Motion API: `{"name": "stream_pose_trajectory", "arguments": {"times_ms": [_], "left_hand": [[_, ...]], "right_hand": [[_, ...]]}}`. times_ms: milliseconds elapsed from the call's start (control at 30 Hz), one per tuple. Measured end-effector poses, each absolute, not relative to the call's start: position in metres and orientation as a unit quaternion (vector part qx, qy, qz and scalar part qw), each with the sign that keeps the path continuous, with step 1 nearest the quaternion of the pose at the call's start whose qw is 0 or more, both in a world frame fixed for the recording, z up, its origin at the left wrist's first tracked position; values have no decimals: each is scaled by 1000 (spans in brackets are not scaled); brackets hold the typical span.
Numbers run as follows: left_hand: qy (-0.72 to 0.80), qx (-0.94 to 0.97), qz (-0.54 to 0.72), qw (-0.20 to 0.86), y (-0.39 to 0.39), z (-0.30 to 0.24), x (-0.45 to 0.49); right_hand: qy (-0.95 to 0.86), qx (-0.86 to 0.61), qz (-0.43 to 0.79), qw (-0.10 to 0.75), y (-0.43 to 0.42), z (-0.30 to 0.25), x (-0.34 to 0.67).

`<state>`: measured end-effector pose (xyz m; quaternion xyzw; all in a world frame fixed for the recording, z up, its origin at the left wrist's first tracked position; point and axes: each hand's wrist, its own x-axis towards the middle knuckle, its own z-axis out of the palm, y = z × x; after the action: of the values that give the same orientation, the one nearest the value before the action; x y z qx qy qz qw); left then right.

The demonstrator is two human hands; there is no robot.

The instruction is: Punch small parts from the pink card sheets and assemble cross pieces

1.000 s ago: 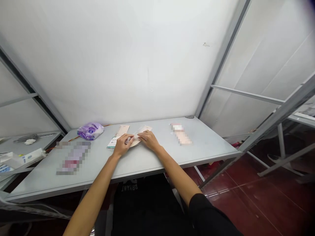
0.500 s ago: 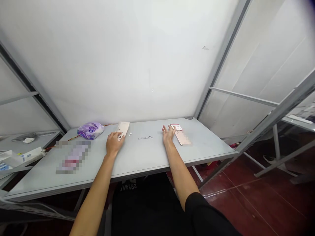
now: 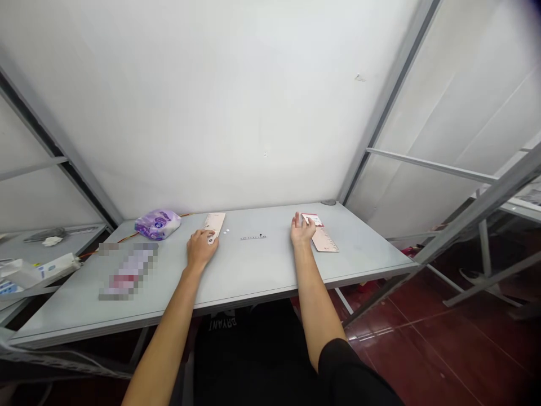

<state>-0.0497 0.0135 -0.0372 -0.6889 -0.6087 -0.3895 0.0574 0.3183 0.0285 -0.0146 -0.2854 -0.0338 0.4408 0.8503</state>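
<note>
At the left, a pale pink card or ruler-like strip (image 3: 217, 221) lies on the grey table. My left hand (image 3: 199, 248) rests palm down on its near end, thumb and forefinger apart. A small round dark-centred spot (image 3: 210, 241) shows between them; whether it is loose or printed, I cannot tell. Two tiny white pieces (image 3: 226, 230) lie just right of the strip. My right hand (image 3: 302, 231) is turned palm up, its fingers apart and loosely curled, with no held thing visible. Beside it lie a pink ruler-like strip (image 3: 325, 241) and a white-and-red card (image 3: 313, 219), partly behind the fingers.
A row of small dark marks (image 3: 253, 237) with a black dot (image 3: 260, 234) lies mid-table. At the left are a purple tissue pack (image 3: 158, 224), a blurred-out flat object (image 3: 129, 272) and coloured wires (image 3: 127, 238). A grey coil (image 3: 328, 202) sits at the back right.
The view has shifted slightly. My right hand has turned more upright, its fingers curling inward beside the white-and-red card. My left hand stays on its strip.
</note>
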Motion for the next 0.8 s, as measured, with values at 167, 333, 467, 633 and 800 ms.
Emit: {"name": "stream_pose_trajectory", "arguments": {"times_ms": [167, 333, 467, 633, 800], "left_hand": [[-605, -690, -396, 43, 11, -33, -45], [-579, -696, -423, 25, 5, -24, -39], [-551, -708, -441, 24, 1, -19, -35], [-509, -729, -458, 1, -6, -14, -28], [-436, -770, -466, -20, -12, -8, -19]], "right_hand": [[-22, -348, 396, 850, 32, -15, 319], [-87, -475, 296, 824, 32, -16, 311], [-202, -554, 220, 778, 26, -13, 293], [-394, -542, 249, 699, 14, -9, 255], [-584, -488, 270, 589, 5, -13, 218]]}}
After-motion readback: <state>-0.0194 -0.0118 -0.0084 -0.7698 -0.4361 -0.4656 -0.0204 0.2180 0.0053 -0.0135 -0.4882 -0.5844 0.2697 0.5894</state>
